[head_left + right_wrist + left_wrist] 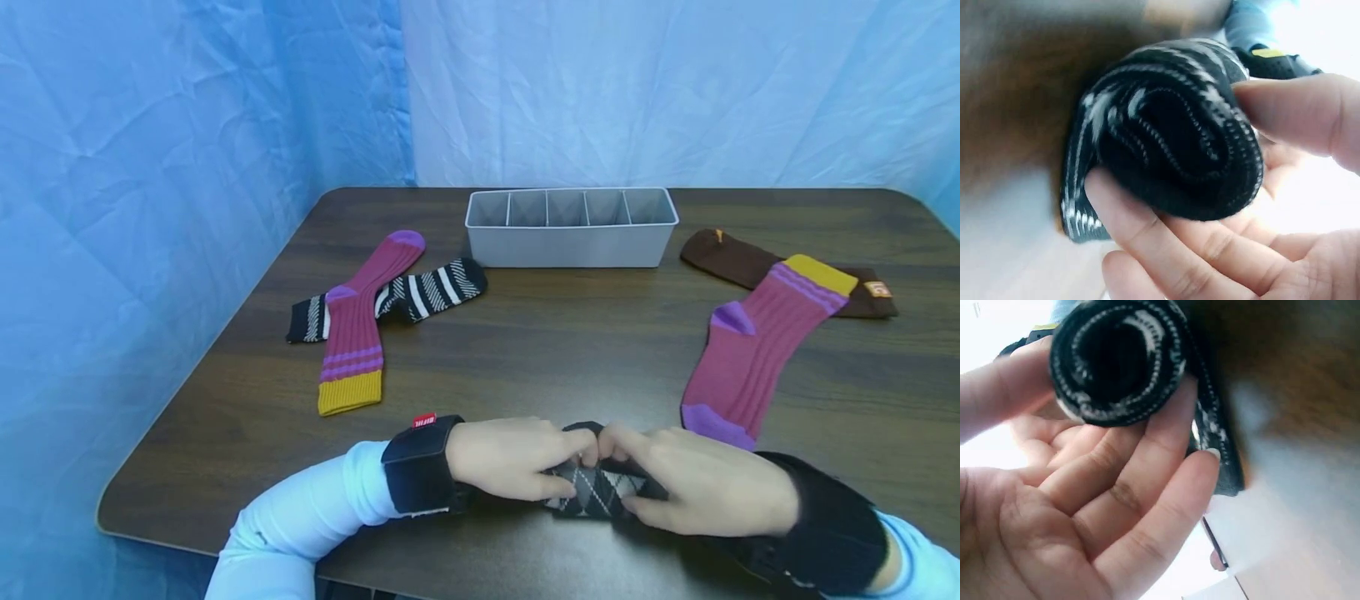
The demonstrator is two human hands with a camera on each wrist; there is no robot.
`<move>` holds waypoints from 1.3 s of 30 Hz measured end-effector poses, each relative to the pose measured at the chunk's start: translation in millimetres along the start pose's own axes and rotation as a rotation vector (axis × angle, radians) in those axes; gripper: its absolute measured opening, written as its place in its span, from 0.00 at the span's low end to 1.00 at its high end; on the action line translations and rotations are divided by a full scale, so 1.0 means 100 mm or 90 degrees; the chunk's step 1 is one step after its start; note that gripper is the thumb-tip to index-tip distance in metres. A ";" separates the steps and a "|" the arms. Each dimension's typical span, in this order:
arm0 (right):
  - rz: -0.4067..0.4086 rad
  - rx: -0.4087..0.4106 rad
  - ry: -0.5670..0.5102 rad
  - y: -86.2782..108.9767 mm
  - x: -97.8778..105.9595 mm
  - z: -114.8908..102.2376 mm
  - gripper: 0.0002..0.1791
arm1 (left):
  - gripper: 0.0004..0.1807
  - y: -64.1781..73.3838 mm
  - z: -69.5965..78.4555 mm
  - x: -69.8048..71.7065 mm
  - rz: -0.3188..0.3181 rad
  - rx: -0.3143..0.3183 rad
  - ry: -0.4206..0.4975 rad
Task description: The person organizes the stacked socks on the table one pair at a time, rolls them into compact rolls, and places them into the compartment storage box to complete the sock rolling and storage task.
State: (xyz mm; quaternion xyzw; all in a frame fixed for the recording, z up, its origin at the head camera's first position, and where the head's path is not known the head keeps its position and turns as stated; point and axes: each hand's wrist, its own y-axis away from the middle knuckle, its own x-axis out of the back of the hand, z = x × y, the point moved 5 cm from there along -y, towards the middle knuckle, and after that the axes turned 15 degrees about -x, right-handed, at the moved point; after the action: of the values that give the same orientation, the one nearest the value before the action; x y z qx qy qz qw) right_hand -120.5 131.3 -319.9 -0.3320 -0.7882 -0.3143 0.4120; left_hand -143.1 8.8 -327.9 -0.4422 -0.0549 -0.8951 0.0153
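Near the table's front edge, a dark argyle sock (592,493) is rolled up between both hands. My left hand (517,460) grips the left end of the roll, thumb on one side and fingers on the other. At the right end, my right hand (697,479) pinches it the same way. The left wrist view shows the rolled sock (1119,362) end-on as a tight spiral, with a flat layer trailing beside it. In the right wrist view the roll (1172,144) looks looser and wider, with fingertips at its lower edge.
A grey divided box (572,246) stands at the table's back. To the left, a pink-purple sock (356,325) crosses a black-and-white striped sock (438,292). To the right, another pink-purple sock (757,350) overlaps a brown sock (731,258). Blue sheeting (187,167) hangs behind and left.
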 end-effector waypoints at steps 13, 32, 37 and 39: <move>0.172 0.055 0.113 0.00 0.05 -0.04 0.12 | 0.21 0.03 -0.10 0.08 0.090 0.081 -0.048; 0.170 -0.063 0.111 -0.03 0.11 0.08 0.23 | 0.30 0.01 -0.14 0.11 0.143 0.087 -0.061; 0.212 0.003 0.094 -0.04 0.12 0.03 0.16 | 0.20 0.00 -0.07 0.12 0.178 0.053 -0.112; 0.237 0.038 0.091 -0.03 0.13 0.00 0.14 | 0.14 -0.01 -0.03 0.12 0.182 0.038 -0.150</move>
State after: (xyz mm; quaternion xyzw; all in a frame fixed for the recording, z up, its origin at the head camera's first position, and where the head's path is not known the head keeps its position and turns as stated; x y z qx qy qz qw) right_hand -128.7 133.5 -309.3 -0.4364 -0.6907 -0.2325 0.5276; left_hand -152.3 9.3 -320.1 -0.5467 -0.0195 -0.8237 0.1493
